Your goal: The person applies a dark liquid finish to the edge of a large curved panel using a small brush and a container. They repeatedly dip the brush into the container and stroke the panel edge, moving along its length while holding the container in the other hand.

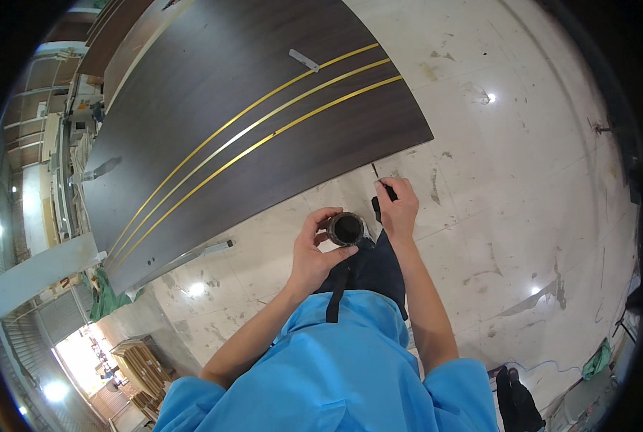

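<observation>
My left hand [311, 252] is wrapped round a small open jar [348, 229], dark inside, held in front of my waist. What exactly the jar contains is too dark to tell. To its right, my right hand [399, 205] pinches a thin dark stick-like tool [375, 171], perhaps a fine brush. The tool's narrow end points away from me, close to the near edge of a large dark brown panel [249, 79]. Three gold strips [246, 134] run lengthwise across that panel. Lying over the farthest strip is a small pale flat tool [304, 60].
Pale, stained floor [523, 187] stretches to the right of the panel. A metal bar [206, 249] shows below its near edge. Green cloth [107, 297] hangs at the left corner. Stacked boards [141, 367] stand at lower left. A black item [517, 403] and blue hose [544, 366] lie at lower right.
</observation>
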`<state>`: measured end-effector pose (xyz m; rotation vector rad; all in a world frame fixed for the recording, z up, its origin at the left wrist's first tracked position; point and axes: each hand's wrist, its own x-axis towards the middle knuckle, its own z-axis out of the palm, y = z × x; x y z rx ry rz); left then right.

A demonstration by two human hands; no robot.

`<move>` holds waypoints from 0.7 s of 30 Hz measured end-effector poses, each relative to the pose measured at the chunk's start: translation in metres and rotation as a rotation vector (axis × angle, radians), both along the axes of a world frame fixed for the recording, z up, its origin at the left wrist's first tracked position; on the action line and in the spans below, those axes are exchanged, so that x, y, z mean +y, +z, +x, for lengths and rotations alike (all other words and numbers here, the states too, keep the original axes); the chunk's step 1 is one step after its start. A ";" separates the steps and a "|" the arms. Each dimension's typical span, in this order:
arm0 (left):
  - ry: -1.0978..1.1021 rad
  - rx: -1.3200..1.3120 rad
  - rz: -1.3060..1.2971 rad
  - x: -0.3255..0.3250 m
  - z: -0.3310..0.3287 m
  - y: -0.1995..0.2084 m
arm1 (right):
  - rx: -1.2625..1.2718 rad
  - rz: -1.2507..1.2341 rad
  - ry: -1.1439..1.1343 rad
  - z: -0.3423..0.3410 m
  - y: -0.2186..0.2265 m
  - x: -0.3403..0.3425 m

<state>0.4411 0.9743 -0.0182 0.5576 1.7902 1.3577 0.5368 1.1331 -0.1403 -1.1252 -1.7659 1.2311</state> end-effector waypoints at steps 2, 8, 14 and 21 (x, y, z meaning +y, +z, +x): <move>-0.009 0.005 0.000 -0.001 0.003 0.002 | -0.016 -0.020 0.010 -0.003 -0.002 -0.002; -0.040 -0.041 0.002 0.001 0.008 0.002 | -0.029 0.019 -0.063 -0.004 -0.003 0.019; -0.049 0.016 0.007 0.003 0.008 0.003 | -0.052 0.048 -0.098 -0.003 -0.007 0.021; -0.060 0.021 0.007 0.004 0.008 0.003 | -0.102 -0.001 -0.145 0.000 -0.013 0.037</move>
